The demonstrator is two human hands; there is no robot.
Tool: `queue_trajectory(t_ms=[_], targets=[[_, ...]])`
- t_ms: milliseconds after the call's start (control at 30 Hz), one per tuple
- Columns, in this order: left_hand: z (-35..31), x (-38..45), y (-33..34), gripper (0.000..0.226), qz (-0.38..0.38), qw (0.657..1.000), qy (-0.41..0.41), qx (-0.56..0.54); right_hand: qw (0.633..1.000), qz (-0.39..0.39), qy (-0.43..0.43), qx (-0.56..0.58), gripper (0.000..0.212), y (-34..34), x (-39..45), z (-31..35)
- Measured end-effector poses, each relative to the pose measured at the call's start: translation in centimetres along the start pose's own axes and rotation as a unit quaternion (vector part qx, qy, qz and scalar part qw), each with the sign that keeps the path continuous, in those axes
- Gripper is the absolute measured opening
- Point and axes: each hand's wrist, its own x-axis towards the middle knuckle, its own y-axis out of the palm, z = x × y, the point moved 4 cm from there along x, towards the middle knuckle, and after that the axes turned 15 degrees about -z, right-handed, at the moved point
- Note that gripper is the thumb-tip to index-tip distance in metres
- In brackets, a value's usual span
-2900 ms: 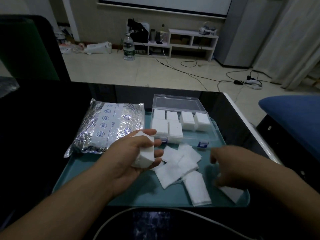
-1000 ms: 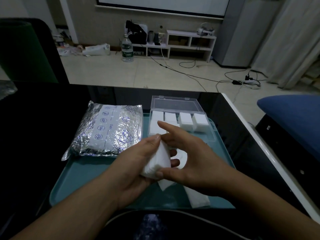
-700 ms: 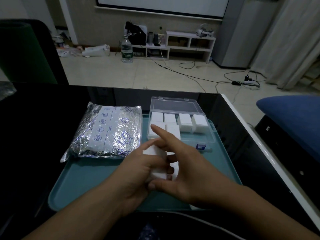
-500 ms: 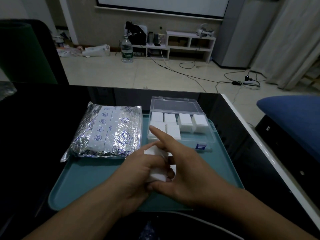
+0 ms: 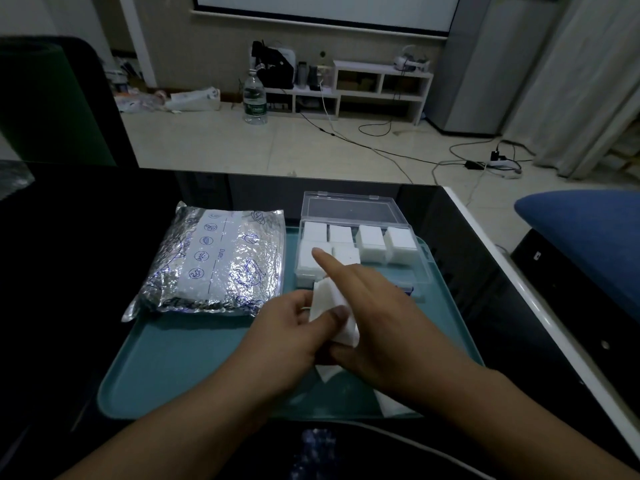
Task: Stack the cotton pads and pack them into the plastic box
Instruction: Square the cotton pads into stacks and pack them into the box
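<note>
Home living room. I'm sat at a glossy black table (image 5: 450, 216); beyond it a tiled floor (image 5: 242, 147), projector screen (image 5: 325, 10) on the wall, low white shelf unit (image 5: 381, 88) under it, water bottle (image 5: 255, 98) left of the shelf, curtains (image 5: 595, 74) and blue cushion (image 5: 585, 230) to the table's right.

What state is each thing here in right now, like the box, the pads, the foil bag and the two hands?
plastic box: lid open, six stacks of pads inside.
stack of cotton pads: held between both hands above the tray.
left hand: grips the stack.
right hand: holds the stack, forefinger straight.
loose pads: lying on the tray, partly hidden by the hands.
foil bag: lying flat; sealed or not, I cannot tell.
tray: flat on the dark table.
</note>
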Motion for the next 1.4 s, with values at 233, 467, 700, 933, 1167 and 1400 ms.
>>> queue_trajectory(t_ms=[233, 467, 700, 933, 1167, 1400], targets=[[-0.8, 0.3, -0.6, 0.03, -0.064, 0.99, 0.129, -0.003, 0.868, -0.045, 0.312, 0.384, 0.055, 0.1, -0.8, -0.5], [-0.9, -1.6, 0.0, 0.062, -0.048, 0.965, 0.224, 0.125, 0.875, -0.131, 0.291, 0.364, 0.034, 1.6, -1.8, 0.8], [-1.3, -2.0, 0.1, 0.061, -0.037, 0.96, 0.232, 0.156, 0.876, -0.181, 0.267, 0.36, 0.045, 1.9, -2.2, 1.1], [-0.9, -1.6, -0.1, 0.065, -0.079, 0.96, 0.223, 0.151, 0.872, -0.24, 0.245, 0.348, 0.023, 0.7, -1.7, 1.1], [-1.4, -1.8, -0.4, 0.047, -0.11, 0.947, 0.246, 0.173, 0.907, -0.285, 0.206, 0.234, 0.04, 1.1, -1.7, 0.7], [-1.4, -2.1, -0.1, 0.065, -0.102, 0.955, 0.236, 0.146, 0.921, -0.27, 0.184, 0.213, 0.058, 1.9, -1.8, 1.5]])
